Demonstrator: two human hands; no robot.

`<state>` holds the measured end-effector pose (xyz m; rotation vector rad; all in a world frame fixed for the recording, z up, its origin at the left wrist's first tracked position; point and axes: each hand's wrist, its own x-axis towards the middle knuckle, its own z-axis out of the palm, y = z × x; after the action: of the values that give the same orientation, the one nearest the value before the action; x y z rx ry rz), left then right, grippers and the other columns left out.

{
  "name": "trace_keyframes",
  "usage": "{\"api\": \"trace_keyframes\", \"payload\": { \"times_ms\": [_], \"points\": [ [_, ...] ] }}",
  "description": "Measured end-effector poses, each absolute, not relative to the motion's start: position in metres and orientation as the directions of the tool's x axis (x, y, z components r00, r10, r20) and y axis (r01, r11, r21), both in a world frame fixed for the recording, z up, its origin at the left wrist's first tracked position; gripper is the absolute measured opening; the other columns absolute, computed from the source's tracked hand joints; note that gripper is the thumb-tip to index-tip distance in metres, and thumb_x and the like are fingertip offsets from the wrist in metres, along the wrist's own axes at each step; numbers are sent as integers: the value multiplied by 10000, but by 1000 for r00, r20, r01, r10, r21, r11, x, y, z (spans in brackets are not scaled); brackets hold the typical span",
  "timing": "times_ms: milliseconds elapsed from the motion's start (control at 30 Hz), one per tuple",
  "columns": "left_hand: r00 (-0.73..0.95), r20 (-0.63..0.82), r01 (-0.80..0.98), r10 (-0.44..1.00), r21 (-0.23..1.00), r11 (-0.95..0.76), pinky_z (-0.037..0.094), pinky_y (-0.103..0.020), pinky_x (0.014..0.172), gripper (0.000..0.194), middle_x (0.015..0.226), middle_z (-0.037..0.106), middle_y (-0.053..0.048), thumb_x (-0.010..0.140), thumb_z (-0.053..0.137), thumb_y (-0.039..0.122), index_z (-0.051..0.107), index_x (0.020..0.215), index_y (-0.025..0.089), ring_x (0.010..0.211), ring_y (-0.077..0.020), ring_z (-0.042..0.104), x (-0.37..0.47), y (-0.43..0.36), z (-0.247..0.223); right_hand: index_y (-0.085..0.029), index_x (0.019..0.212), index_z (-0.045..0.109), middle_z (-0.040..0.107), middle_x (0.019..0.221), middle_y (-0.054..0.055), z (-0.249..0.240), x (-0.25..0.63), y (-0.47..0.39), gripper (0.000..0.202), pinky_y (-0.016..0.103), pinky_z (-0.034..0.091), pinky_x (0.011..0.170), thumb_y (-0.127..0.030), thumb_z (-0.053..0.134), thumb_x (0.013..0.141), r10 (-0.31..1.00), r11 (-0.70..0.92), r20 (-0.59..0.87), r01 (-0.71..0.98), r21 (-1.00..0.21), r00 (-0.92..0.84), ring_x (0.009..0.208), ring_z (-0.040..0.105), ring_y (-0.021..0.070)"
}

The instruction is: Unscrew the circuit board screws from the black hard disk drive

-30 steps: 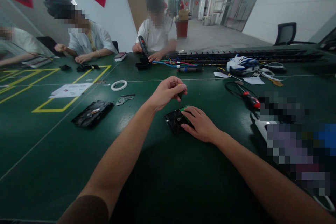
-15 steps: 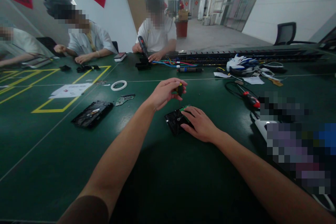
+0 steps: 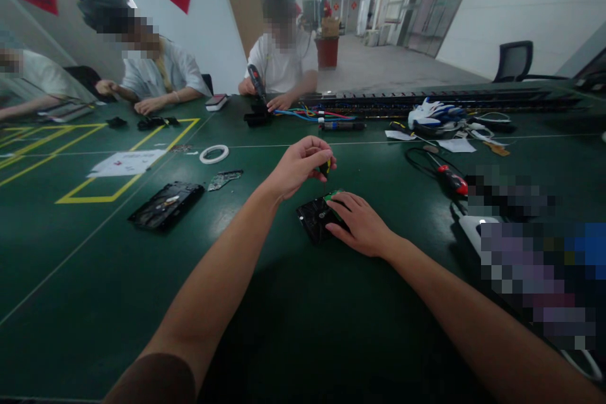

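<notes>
The left hand (image 3: pixel 303 169) grasps a small yellow-and-dark screwdriver (image 3: pixel 326 168) between thumb and fingers; its thin shaft points down to the far edge of a black unit (image 3: pixel 311 217). The right hand (image 3: pixel 364 224) lies over the right side of this unit; whether it clasps the edge or only presses, I cannot tell. The unit lies on the green tabletop (image 3: pixel 284 322). Probably a screw is being turned, so it would be good to hold the shaft upright, press firmly, turn slowly, and let the other fingers prevent any sliding. Farther left are a loose circuit board (image 3: pixel 224 180) and a black casing (image 3: pixel 165 207); to the right, a red-and-black tool (image 3: pixel 453 180).
</notes>
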<state>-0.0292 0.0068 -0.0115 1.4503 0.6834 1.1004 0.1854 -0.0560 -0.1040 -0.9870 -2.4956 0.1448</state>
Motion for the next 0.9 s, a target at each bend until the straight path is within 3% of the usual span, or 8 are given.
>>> {"api": "trace_keyframes", "payload": {
  "times_ms": [300, 567, 900],
  "points": [
    [427, 209, -229, 880, 966, -118, 558, -239, 618, 248, 958, 700, -107, 975, 595, 318, 752, 1007, 128, 895, -184, 676, -32, 10, -12, -155, 1453, 561, 576, 1457, 171, -105, 186, -56, 545, 592, 386, 1217, -527, 493, 1059, 668, 740, 373, 627, -242, -644, 1418, 491, 354],
    [420, 209, -230, 883, 966, -119, 598, -269, 674, 153, 1006, 696, -88, 941, 680, 292, 676, 966, 142, 956, -188, 689, -33, 7, -11, -145, 1467, 548, 566, 1473, 178, -105, 186, -56, 562, 594, 389, 1213, -529, 493, 1060, 675, 734, 358, 637, -236, -645, 1425, 482, 361],
    [389, 216, -222, 896, 966, -136, 573, -235, 632, 257, 914, 719, -72, 898, 769, 320, 579, 968, 161, 875, -177, 718, -31, 8, -11, -158, 1456, 558, 575, 1461, 172, -107, 186, -55, 546, 595, 395, 1209, -527, 495, 1059, 668, 740, 372, 626, -246, -644, 1414, 494, 356]
  ]
}}
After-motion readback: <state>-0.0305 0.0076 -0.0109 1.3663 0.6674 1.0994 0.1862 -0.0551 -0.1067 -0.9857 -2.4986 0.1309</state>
